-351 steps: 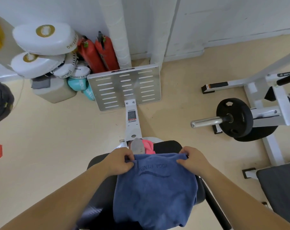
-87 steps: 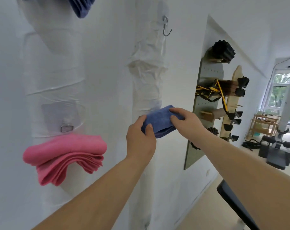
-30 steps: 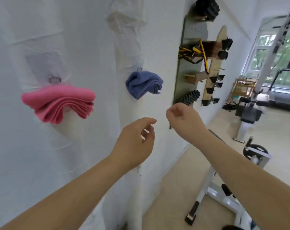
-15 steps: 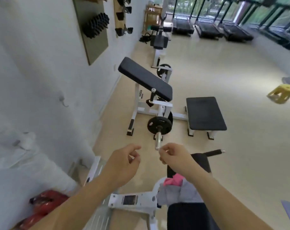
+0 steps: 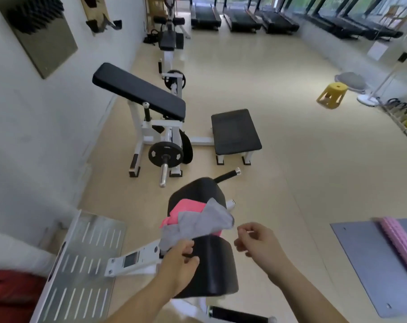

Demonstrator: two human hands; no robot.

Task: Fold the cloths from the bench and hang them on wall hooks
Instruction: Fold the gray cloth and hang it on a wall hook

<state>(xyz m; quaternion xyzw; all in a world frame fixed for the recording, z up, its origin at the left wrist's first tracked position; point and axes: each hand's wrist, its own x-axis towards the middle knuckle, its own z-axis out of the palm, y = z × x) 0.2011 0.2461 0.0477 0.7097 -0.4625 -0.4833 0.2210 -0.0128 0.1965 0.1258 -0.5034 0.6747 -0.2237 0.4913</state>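
Observation:
A crumpled grey cloth [image 5: 197, 223] lies over a pink cloth [image 5: 186, 208] on the black padded bench [image 5: 211, 266] just below me. My left hand [image 5: 180, 261] is at the grey cloth's near left edge, with its fingers curled onto the fabric. To the right of the bench, my right hand [image 5: 256, 243] hovers a little apart from the cloths. Its fingers are loosely bent and hold nothing. No wall hooks or hung cloths are in view.
A slotted metal footplate [image 5: 81, 264] and red objects [image 5: 9, 292] sit at lower left by the white wall. A plate-loaded curl bench [image 5: 151, 106] with a flat seat [image 5: 236, 131] stands ahead. At right lie a grey mat [image 5: 379, 264] with a pink roller [image 5: 398, 243] and a yellow stool [image 5: 333, 95].
I have turned from the wall, where the blue cloth now hangs, down to the bench. Both hands dropped, and my left hand reached the grey cloth.

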